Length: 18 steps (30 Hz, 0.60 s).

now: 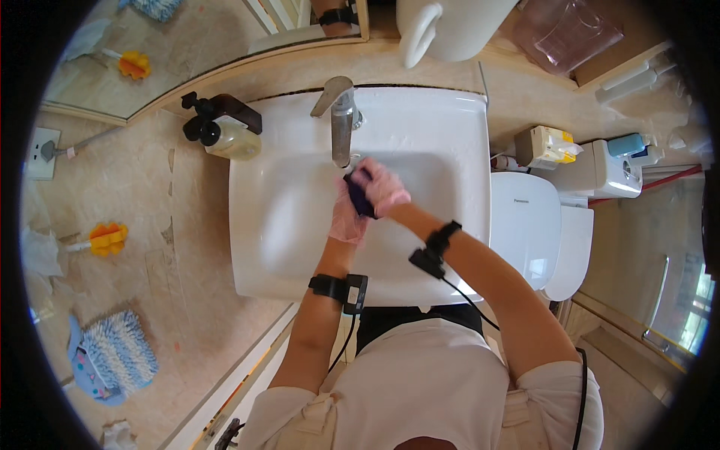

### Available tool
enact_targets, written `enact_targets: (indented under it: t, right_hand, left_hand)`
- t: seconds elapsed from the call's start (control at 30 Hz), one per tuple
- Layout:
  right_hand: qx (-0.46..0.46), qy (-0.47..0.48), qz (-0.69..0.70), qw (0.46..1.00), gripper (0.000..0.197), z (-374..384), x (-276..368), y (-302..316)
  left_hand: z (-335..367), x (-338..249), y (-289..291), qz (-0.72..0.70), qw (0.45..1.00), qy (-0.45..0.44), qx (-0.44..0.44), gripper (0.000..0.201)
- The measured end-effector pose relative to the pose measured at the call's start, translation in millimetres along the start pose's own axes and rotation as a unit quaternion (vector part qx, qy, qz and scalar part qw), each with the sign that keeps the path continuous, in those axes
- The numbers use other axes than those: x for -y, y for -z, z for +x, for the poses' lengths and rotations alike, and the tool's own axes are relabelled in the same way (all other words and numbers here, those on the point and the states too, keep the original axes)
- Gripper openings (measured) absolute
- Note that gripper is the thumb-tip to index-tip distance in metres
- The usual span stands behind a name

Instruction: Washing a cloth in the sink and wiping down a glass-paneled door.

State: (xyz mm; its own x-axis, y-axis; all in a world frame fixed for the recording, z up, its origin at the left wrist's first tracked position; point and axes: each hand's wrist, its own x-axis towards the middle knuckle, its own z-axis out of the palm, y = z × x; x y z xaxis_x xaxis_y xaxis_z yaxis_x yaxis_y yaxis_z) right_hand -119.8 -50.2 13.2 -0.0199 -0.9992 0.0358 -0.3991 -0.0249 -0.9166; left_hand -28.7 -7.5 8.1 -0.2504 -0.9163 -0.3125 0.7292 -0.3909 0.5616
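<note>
Both my hands wear thin pink see-through gloves and are over the white sink (281, 247), just below the spout of the metal faucet (341, 135). A dark purple cloth (361, 198) is bunched between them. My left hand (349, 215) holds it from the left and below, its fingers partly hidden by the cloth and the other hand. From the upper right, my right hand (385, 189) closes over the cloth with bent fingers. Whether water is running from the spout, I cannot tell.
Pump bottles (232, 140) stand on the sink's back left corner. A white toilet (525, 225) is close on the right, with a tissue box (551, 146) behind it. A white pitcher (450, 30) sits on the shelf above. A blue-and-white hand towel (120, 352) hangs at left.
</note>
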Motion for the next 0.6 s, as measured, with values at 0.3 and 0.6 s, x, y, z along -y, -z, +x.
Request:
enact_targets:
  t: [0.3, 0.6]
  right_hand:
    - [0.089, -0.021, 0.126, 0.988, 0.024, -11, -26, 30]
    - [-0.007, -0.258, 0.076, 0.963, 0.009, 17, -38, 16]
  left_hand:
    - [0, -25, -19, 0.101, 0.98, 0.01, -0.17, 0.045]
    - [-24, -36, 1, 0.116, 0.989, 0.04, -0.079, 0.038]
